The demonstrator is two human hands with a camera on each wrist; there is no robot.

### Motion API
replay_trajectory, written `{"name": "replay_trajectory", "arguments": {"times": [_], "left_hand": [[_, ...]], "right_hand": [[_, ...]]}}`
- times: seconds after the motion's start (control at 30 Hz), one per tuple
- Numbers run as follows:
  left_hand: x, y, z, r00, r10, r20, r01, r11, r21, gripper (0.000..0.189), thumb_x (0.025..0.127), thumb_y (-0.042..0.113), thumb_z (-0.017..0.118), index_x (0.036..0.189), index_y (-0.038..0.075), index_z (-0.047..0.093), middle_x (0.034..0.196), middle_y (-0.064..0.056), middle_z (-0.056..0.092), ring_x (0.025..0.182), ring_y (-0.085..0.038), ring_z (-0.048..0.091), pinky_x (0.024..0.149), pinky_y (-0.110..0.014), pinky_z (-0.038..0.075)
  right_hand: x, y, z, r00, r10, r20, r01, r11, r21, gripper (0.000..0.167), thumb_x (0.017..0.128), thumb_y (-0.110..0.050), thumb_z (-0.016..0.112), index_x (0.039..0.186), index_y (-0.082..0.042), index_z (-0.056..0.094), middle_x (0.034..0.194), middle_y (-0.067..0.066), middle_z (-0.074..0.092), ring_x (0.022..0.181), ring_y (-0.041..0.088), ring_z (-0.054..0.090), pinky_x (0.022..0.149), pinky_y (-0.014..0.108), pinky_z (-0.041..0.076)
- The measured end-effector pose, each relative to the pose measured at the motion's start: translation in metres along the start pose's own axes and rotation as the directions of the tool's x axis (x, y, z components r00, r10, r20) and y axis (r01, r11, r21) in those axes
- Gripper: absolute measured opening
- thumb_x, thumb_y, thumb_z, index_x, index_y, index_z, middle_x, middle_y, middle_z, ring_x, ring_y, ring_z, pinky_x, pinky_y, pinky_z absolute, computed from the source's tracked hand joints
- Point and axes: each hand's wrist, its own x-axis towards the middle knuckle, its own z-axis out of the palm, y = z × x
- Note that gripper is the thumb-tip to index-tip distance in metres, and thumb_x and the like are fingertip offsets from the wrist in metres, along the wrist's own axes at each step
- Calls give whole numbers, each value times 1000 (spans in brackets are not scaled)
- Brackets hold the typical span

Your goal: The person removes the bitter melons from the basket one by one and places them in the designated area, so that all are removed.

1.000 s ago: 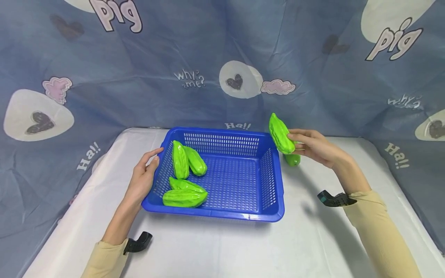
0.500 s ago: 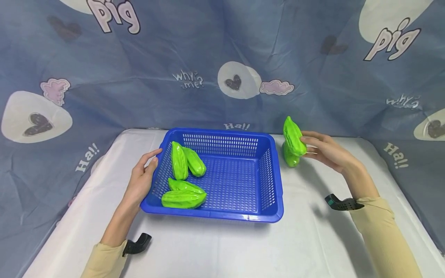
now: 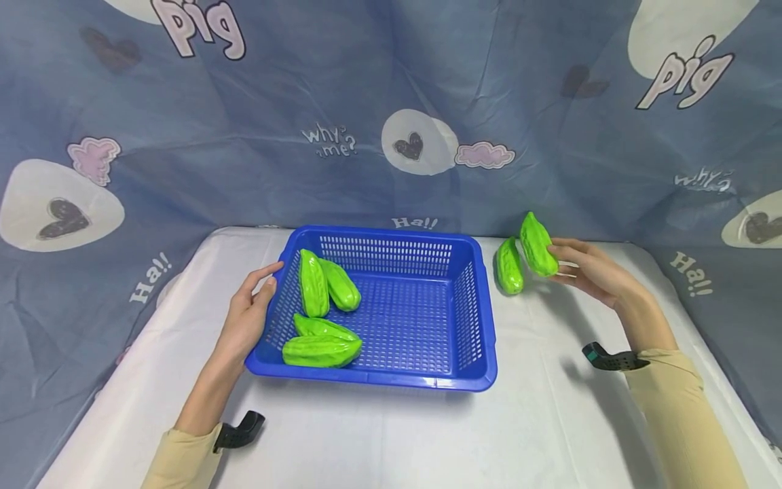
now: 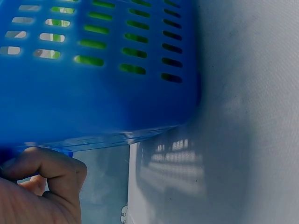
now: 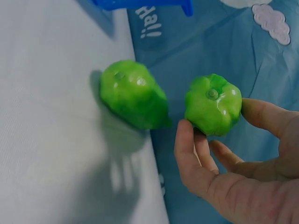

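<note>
A green, ridged bitter melon is pinched between the thumb and fingers of my right hand, its pointed end upward. In the right wrist view, that bitter melon shows its stem end. Just left of it, another bitter melon lies on the white table, apart from the held one. My left hand grips the left rim of the blue plastic basket. The left wrist view shows its fingers curled at the rim. Inside the basket, several bitter melons lie toward the left side.
White cloth covers the table. A blue printed curtain hangs behind the table and along its sides. The basket's right wall stands close to the loose bitter melon. Black straps with camera mounts sit on both wrists.
My right hand has carried its bitter melon rightward and slightly down, away from the basket. The bitter melon lying behind it has come into full sight. My left hand stays at the rim.
</note>
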Motion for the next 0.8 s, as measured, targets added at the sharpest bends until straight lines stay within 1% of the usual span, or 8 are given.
{"name": "replay_trajectory", "arguments": {"times": [0.13,0.23,0.3,0.47,0.67,0.8], "left_hand": [[0,0,-1,1000,6,1,-6,1000,-7,53,117,45,37,166,25,41,128,-13,70,90,-2,71,74,-27,60],[-1,-1,0,1000,12,-1,-12,1000,-10,53,117,45,37,166,25,41,131,-16,68,91,-3,71,74,-27,60],[-1,0,0,1000,15,-3,-15,1000,-11,53,117,45,37,166,25,41,133,-20,67,91,-3,72,75,-27,60],[-1,-1,1,1000,17,2,-17,1000,-18,54,117,46,37,167,25,41,137,-24,65,91,-3,72,74,-27,60],[0,-2,1,1000,17,6,-17,1000,-14,54,117,46,36,167,25,40,140,-25,64,91,-2,71,74,-26,59],[0,-1,1,1000,16,0,-16,1000,-7,54,117,46,36,167,25,41,136,-24,65,90,-2,71,74,-27,59]], "right_hand": [[2,9,-4,1000,13,-2,-13,1000,23,71,116,-29,48,166,10,14,124,-15,62,109,1,70,97,20,59],[4,16,-6,999,34,-11,-34,999,21,70,116,-30,49,164,9,17,122,-15,63,108,2,70,97,21,59],[5,20,-8,999,45,-11,-45,999,7,72,116,-31,48,166,10,15,123,-14,60,108,2,70,97,21,59],[7,27,-9,998,65,-6,-65,997,-28,77,117,-33,46,168,10,8,128,-12,54,108,0,69,98,22,59],[8,35,-6,995,95,-9,-95,994,-44,78,117,-35,45,168,10,8,125,-13,55,107,-2,68,100,22,59],[9,38,-5,994,109,-20,-110,992,-60,78,117,-36,45,169,9,9,126,-12,54,107,-3,67,100,22,59]]}}
